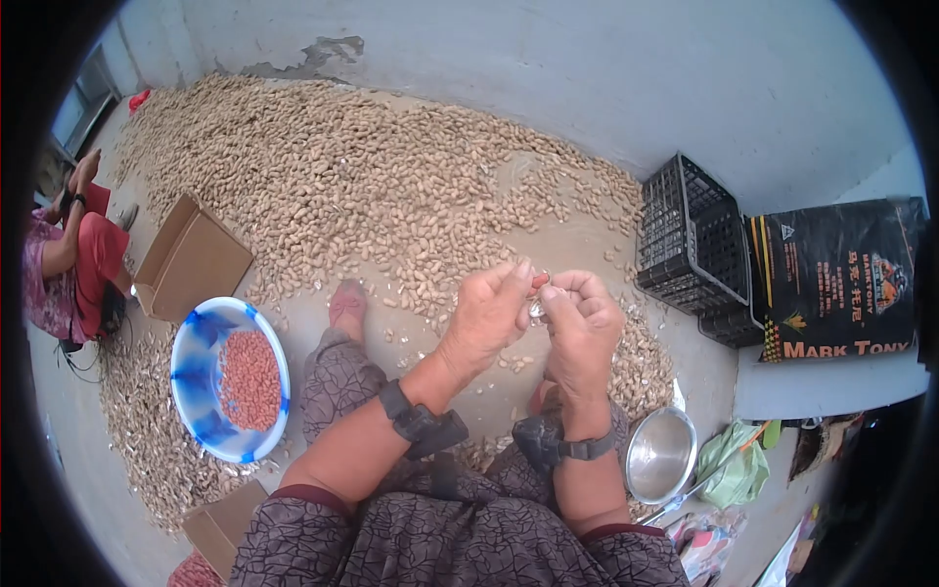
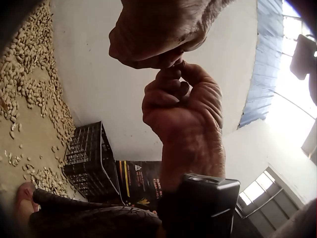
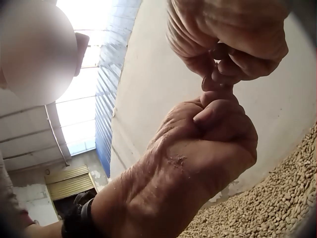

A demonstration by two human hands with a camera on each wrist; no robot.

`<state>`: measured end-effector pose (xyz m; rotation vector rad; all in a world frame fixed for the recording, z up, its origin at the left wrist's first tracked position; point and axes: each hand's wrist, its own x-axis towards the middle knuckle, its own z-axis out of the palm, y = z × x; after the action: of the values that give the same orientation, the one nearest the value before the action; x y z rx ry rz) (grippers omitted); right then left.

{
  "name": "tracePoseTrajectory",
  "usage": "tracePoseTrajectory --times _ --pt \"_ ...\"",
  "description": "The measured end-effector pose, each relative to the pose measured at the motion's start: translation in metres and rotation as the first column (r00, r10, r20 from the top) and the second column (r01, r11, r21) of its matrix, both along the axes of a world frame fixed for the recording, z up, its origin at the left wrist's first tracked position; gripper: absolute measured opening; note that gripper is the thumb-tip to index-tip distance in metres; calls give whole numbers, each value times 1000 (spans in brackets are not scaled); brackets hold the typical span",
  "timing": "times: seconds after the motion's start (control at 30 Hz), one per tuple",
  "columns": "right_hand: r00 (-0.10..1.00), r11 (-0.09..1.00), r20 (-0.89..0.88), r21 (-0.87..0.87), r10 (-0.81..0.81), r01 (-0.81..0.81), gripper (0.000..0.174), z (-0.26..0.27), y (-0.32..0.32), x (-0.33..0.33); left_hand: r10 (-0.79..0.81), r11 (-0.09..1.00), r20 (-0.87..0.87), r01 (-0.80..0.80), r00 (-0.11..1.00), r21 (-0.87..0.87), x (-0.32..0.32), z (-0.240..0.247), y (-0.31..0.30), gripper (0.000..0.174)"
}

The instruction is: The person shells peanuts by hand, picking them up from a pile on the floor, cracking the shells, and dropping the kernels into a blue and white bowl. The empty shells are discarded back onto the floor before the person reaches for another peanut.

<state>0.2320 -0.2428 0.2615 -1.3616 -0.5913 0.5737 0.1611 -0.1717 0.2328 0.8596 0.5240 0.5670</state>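
In the head view, my left hand (image 1: 484, 318) and right hand (image 1: 584, 333) meet at the fingertips over the floor. Between them they pinch a peanut; a reddish kernel (image 1: 540, 280) and a pale piece of shell (image 1: 535, 308) show there. The left wrist view has my left hand (image 2: 158, 29) above and my right hand (image 2: 185, 119) below, fingers curled and tips touching. From the right wrist, my right hand (image 3: 233, 34) is on top, with my left hand (image 3: 183, 153) beneath it. The fingers largely hide the peanut in both wrist views.
Unshelled peanuts (image 1: 342, 176) spread along the wall. A blue-white basin (image 1: 186, 382) with red kernels (image 1: 250, 380) stands left, near a cardboard box (image 1: 196, 259) and a seated person (image 1: 73, 254). Black crates (image 1: 685, 235), a black sack (image 1: 841, 284) and a metal bowl (image 1: 661, 455) are right.
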Motion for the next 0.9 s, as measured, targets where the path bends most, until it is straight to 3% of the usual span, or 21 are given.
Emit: tracePoseTrajectory --times 0.07,0.17,0.23,0.37,0.43,0.47,0.53,0.57,0.63,0.87,0.9 --pt "999 999 -21 24 -28 29 4 2 -1 1 -25 1000 19 25 1000 -10 -1 -1 0 30" --pt "997 997 45 -49 55 -53 6 -1 -7 10 -68 998 32 69 997 -14 -2 -3 1 33" --pt "976 992 209 -120 66 -41 9 -2 -9 11 -86 996 26 87 996 -11 -1 -3 1 35" --pt "939 982 331 -182 99 -39 7 11 -11 1 -78 995 -21 76 997 -64 0 -5 3 40" --pt "836 990 540 -144 92 -16 6 10 -9 -3 -95 991 4 95 995 -91 -1 -5 3 41" --pt "836 989 540 -145 94 -18 6 6 -9 -1 -100 989 -7 98 995 -113 0 -5 2 41" --pt "623 992 780 -110 51 56 8 -4 -7 5 -105 985 -19 102 994 -137 -1 -6 2 41" --pt "623 992 780 -111 52 56 8 -4 -7 7 -124 987 -20 121 992 -105 -2 -8 4 41" --pt "470 992 882 -95 43 87 14 -2 -7 8 -143 987 -22 141 989 -75 -3 -8 5 40" --pt "517 991 855 -88 24 101 12 -5 -10 7 -130 983 -29 125 991 -133 -5 -4 8 35" --pt "691 991 723 -107 18 86 9 -1 -11 3 -119 985 -39 113 992 -133 -5 -4 9 35"
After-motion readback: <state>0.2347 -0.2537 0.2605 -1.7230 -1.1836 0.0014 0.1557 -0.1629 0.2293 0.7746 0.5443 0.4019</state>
